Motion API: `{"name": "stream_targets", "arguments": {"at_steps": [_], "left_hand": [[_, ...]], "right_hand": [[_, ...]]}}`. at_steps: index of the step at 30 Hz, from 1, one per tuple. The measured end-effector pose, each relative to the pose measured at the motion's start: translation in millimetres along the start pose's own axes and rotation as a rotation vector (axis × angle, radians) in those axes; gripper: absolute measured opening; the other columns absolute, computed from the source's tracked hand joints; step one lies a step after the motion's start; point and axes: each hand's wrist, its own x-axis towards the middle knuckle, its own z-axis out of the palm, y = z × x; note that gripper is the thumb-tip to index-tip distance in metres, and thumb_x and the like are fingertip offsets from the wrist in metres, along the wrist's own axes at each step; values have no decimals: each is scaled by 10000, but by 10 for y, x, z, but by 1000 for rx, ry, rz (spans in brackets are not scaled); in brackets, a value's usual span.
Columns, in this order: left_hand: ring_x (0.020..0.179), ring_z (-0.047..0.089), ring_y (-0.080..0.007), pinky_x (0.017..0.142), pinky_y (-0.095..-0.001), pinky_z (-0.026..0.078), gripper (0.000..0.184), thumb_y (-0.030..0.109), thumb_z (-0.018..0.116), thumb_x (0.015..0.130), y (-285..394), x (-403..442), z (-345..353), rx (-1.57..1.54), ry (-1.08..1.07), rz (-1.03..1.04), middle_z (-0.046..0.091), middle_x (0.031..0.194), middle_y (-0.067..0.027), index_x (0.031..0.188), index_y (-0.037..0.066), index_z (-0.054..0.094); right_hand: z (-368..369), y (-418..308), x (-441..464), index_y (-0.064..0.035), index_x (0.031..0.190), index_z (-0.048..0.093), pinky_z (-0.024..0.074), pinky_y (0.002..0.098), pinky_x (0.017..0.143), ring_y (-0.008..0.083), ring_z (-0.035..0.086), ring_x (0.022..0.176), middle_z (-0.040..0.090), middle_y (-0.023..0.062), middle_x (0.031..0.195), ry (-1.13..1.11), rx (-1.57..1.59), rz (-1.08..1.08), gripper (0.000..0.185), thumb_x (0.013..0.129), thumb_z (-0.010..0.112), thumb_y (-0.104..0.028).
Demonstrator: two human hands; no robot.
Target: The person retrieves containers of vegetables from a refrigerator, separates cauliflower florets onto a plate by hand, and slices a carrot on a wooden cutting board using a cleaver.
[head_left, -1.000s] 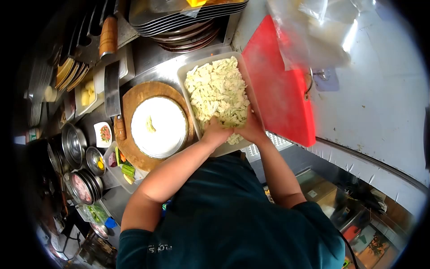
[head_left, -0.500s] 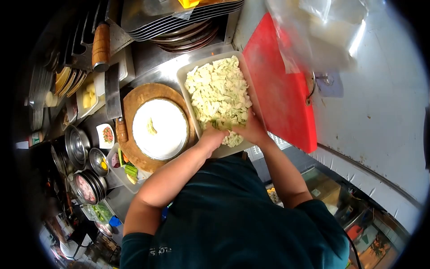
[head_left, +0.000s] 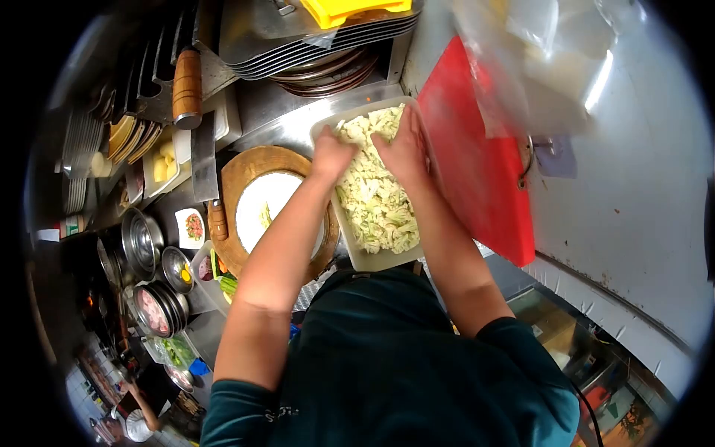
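Observation:
A pale rectangular tub (head_left: 372,262) holds a heap of chopped cauliflower (head_left: 378,212). My left hand (head_left: 333,155) lies at the tub's far left side, thumb stretched over the cauliflower; its other fingers show only in part. At the far right side is my right hand (head_left: 404,153), its fingers extended along the inner wall and its thumb apart, pointing inward. Both hands appear open against the heap. Left of the tub, a white round container (head_left: 261,205) rests on a wooden chopping block (head_left: 237,171), with a small cauliflower piece (head_left: 265,215) on its surface.
A red cutting board (head_left: 477,164) leans on the wall at right. A cleaver (head_left: 204,156) lies beside the block. Stacked trays (head_left: 328,48) stand at the back; metal bowls (head_left: 141,240) are at left. Another person (head_left: 138,425) is at the lower left.
Both hands have moved from the tub's near end to its far end and spread apart to opposite sides. More cauliflower shows at the near end. The view has shifted slightly.

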Motion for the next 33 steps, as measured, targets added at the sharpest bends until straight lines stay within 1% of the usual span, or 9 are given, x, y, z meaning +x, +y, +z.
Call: {"name": "stream_targets", "arguments": {"at_steps": [3,6,9,12,17,25,27,30,33], "left_hand": [[1117,693,-329,919,-355,573,888,40,776,827,49,91,65,40,-4,-72,630,1329,-295,1542,-142,282],[1129,684,-311,927,-354,566,840,43,784,814,54,89,64,-12,-20,-68,640,1311,-285,1510,-130,347],[1122,683,-304,930,-356,563,828,55,799,804,56,128,11,-42,-128,-8,659,1287,-263,1505,-102,386],[1139,675,-312,957,-362,554,856,79,821,782,126,160,-47,15,-205,-26,657,1301,-257,1508,-87,398],[1170,660,-319,978,-359,546,948,115,846,748,101,289,44,127,-169,-66,625,1359,-267,1531,-93,353],[925,691,-214,684,-310,552,893,177,843,750,132,239,9,-15,-255,-32,692,1188,-174,1501,-49,416],[861,687,-191,621,-303,533,844,244,840,770,135,207,-5,-29,-275,16,706,1149,-161,1469,-37,459],[854,695,-213,622,-318,545,830,364,824,791,202,331,27,379,-243,-21,710,1128,-167,1436,-40,491],[886,696,-232,661,-340,565,847,443,819,792,-19,542,183,497,-180,93,709,1124,-179,1413,-42,508]], "right_hand": [[-42,-203,171,-29,1595,308,334,489,1204,448,332,1488,326,255,1630,-172,-106,219,1009,795,817,-371],[-75,-177,244,-90,1610,302,346,464,1202,431,344,1488,330,208,1641,-261,-96,261,1030,767,829,-360],[-214,-76,303,-68,1611,289,331,445,1221,404,352,1493,338,240,1623,-445,-72,160,1045,760,836,-332],[-235,22,270,-92,1621,268,347,454,1211,416,352,1490,308,245,1637,-444,-167,11,1103,738,862,-379],[-173,-213,273,-105,1616,268,385,467,1182,440,380,1463,246,257,1652,-447,-228,184,1203,671,912,-478],[-125,87,253,-169,1541,387,452,488,1110,423,492,1356,439,195,1532,-382,-57,-84,1096,631,955,-393],[-179,168,238,-125,1556,389,428,456,1135,421,468,1386,461,237,1507,-382,-44,-140,1144,609,955,-424],[-162,155,227,-104,1602,323,413,446,1151,427,448,1411,442,282,1515,-382,-106,-121,1237,596,957,-444],[-167,40,213,-98,1642,219,411,458,1155,437,431,1426,398,313,1542,-416,-270,-42,1328,597,958,-451]]}}
